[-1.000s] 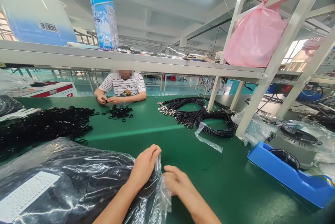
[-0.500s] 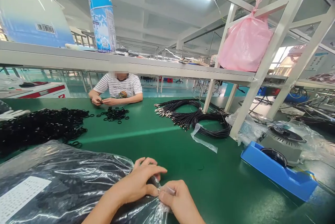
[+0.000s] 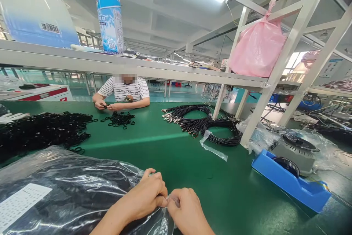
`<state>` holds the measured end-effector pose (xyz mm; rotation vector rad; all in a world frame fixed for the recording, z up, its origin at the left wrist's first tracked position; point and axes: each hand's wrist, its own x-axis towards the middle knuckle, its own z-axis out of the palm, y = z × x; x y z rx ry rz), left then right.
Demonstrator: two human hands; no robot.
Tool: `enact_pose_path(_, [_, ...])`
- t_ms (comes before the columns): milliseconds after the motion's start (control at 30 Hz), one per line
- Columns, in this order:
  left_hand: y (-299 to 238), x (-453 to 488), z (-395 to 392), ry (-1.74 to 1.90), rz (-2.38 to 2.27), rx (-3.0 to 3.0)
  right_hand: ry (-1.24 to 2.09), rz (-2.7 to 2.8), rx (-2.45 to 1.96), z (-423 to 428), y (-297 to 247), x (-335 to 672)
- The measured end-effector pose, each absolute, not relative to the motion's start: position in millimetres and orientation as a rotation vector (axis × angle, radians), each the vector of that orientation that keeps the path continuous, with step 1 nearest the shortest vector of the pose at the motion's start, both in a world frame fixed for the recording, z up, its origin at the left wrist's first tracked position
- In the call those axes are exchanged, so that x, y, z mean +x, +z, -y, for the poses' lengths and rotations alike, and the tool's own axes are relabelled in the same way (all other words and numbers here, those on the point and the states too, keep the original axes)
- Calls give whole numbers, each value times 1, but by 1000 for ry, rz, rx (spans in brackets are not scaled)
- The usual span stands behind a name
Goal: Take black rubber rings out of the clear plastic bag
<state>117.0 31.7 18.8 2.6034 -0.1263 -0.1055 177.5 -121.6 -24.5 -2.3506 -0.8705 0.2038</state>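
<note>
So, plastic bag (image 3: 68, 187) off to the left, and we had its right end pinched
It lay across the green table (image 3: 198, 169), long axis running left to right, bulk well left of us. Our left hand (image 3: 147, 196) sat nearer that bulk, our right hand (image 3: 185, 211) just beside it, fingertips touching, both curled tight on the loose film.

Across the green tabletop (image 3: 170, 154) a person in a striped shirt (image 3: 123, 92) is sitting, fingering small black rings (image 3: 118, 119) (a bigger heap (image 3: 41, 132) is lying beside them). Coiled black cables (image 3: 203, 123) are resting mid-table, a blue tape dispenser (image 3: 291, 183) is sitting nearby, and a pink bag (image 3: 257, 53) is hanging from the frame.
</note>
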Motion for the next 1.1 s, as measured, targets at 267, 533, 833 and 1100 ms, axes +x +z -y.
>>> enact_pose_path(267, [23,110,-19,-35,165,2671,168,743,-2390,113,-35,175])
enact_pose_path(533, [29,98,-23,-48,160,2639,310,714,-2172,121,-21,176])
enact_pose_path(833, [13,102,-26,60,-19,2617,384,931,-2009,118,-7,188])
enact_pose_path(1100, [3,101,-20,131,62,2609,45,804,-1951,130,-52,153])
